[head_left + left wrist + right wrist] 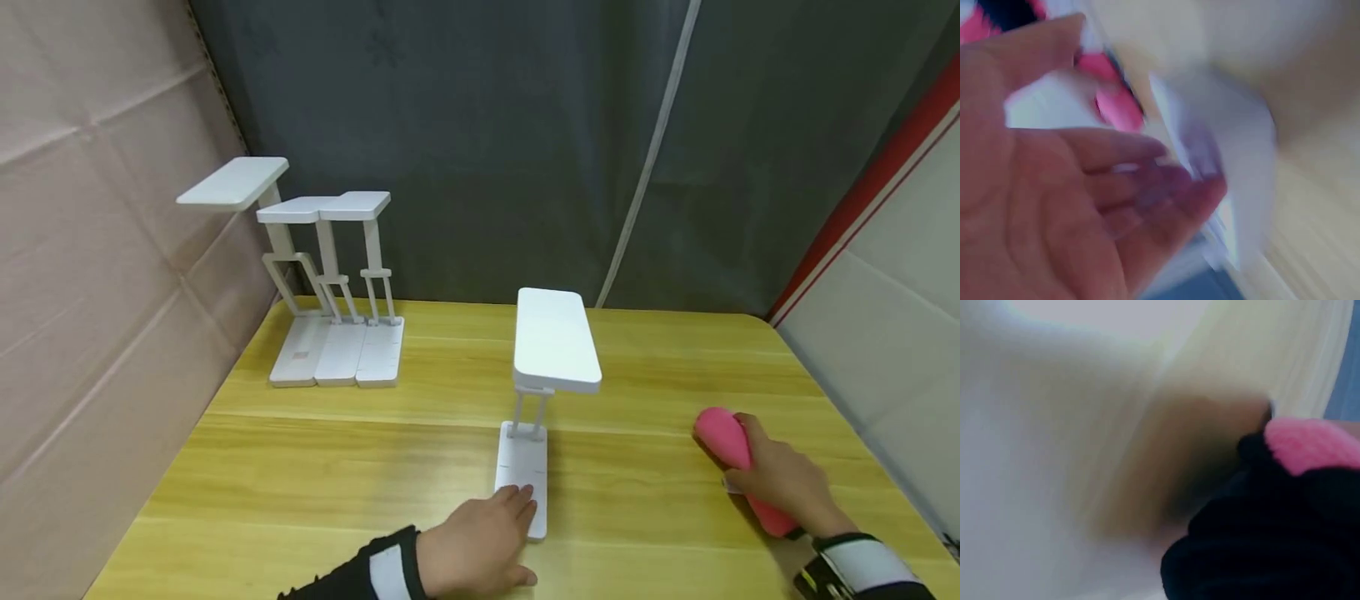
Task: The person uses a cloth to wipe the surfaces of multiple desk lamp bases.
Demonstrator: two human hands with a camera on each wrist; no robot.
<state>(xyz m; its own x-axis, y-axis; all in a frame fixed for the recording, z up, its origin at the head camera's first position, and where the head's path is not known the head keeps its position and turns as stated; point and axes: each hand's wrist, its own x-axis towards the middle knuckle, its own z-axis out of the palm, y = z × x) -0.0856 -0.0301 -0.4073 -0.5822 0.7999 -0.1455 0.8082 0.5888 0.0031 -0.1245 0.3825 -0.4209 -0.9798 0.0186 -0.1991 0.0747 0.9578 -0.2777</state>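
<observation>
My left hand (483,542) lies with its fingers extended over the near end of a white folding stand's base (522,458). Two thin rods rise from that base to a tilted flat white panel (555,337). In the left wrist view the fingertips (1213,187) overlap the blurred white stand (1244,162), and the palm holds nothing. At the right, my right hand (787,479) grips a long pink object (722,435) with a rounded far end. Its kind is hidden under the fingers. The right wrist view is blurred and shows mostly the dark cuff (1260,544).
Three similar white stands (341,354) stand side by side at the table's back left, panels raised. The yellow wood-grain table (645,517) meets a dark curtain (465,150) behind. Pale walls (97,250) flank it on both sides.
</observation>
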